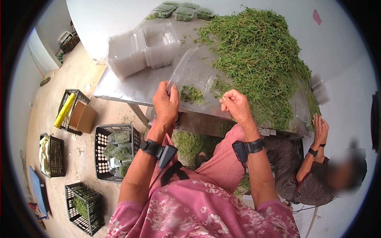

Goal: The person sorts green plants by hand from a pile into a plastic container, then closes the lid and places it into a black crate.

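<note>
My left hand is closed on the near left edge of a clear plastic clamshell container. The container lies open at the table's front edge, with a small clump of green herb inside. Just right of it, my right hand pinches a thin green sprig between thumb and fingertips. Behind that hand rises a big heap of leafy green stems. Nested empty clamshell containers stand in stacks beyond my left hand.
Several filled, closed containers sit at the metal table's far end. A black crate on the floor at left holds packed containers; other crates stand around it. At right, a co-worker's hands are near the heap's edge.
</note>
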### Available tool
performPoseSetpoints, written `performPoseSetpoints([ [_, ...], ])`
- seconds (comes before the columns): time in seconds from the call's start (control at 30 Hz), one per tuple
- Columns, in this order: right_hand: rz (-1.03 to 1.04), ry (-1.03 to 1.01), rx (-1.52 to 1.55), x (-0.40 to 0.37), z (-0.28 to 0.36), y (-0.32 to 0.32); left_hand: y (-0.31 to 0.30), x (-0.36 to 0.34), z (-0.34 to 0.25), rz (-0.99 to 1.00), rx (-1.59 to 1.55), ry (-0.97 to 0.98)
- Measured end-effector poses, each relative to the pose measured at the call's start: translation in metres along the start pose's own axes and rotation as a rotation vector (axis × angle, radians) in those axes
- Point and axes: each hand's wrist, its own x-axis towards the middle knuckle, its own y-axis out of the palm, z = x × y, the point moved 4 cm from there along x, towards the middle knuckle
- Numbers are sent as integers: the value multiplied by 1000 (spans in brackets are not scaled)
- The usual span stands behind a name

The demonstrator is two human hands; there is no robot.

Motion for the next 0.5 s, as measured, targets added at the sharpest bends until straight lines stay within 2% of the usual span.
performPoseSetpoints([
  [0.13, -7, -6, 107, -9, 12, 1, 2, 1, 6, -24, -11, 52],
  [0.27, 11, 0, 216, -14, 23, -2, 2, 1, 7, -7, 29, 19],
  [0.5, 21, -47, 268, -14, 41, 1, 3, 1, 5, -23, 41, 46],
])
